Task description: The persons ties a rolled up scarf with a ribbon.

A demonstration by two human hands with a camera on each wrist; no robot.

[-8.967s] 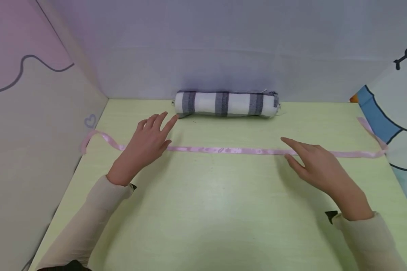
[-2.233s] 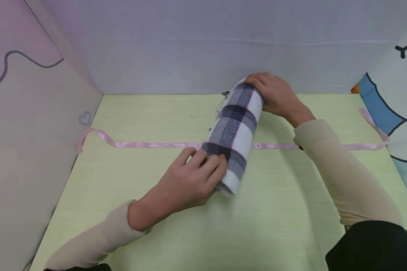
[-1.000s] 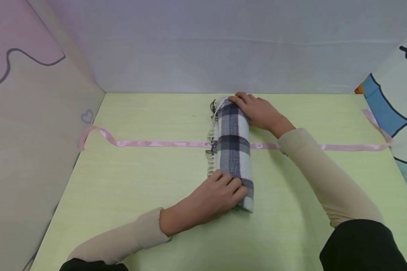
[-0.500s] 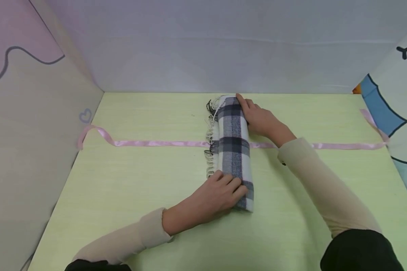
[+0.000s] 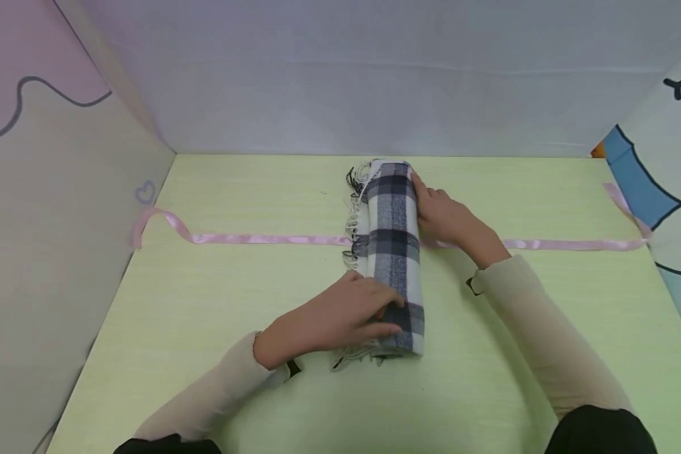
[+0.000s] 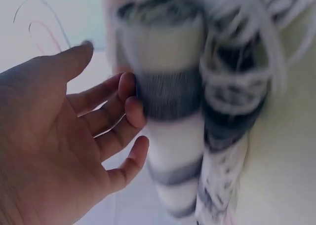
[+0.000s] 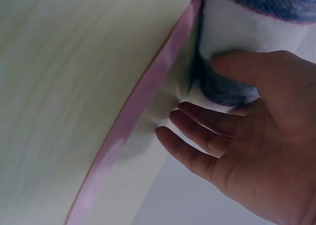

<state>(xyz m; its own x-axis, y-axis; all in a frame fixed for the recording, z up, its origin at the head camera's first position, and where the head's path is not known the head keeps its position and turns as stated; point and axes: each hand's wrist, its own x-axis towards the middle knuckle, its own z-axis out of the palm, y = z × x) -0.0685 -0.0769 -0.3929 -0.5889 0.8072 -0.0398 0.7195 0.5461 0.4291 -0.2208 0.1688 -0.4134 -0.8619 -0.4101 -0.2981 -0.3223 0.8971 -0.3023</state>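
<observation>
Across pink satin ribbon [image 5: 272,239], grey-white plaid cloth roll [image 5: 393,221] seemingly being placed.
Left hand [image 5: 343,314], right hand [image 5: 445,217] loose, unclamped; next, withdraw gently.

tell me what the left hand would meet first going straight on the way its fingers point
Most likely the rolled cloth: the left hand points at it, perhaps already touching; depth is unclear.

The cloth [image 5: 394,221] is grey-and-white plaid, the ribbon [image 5: 272,239] pink.
</observation>
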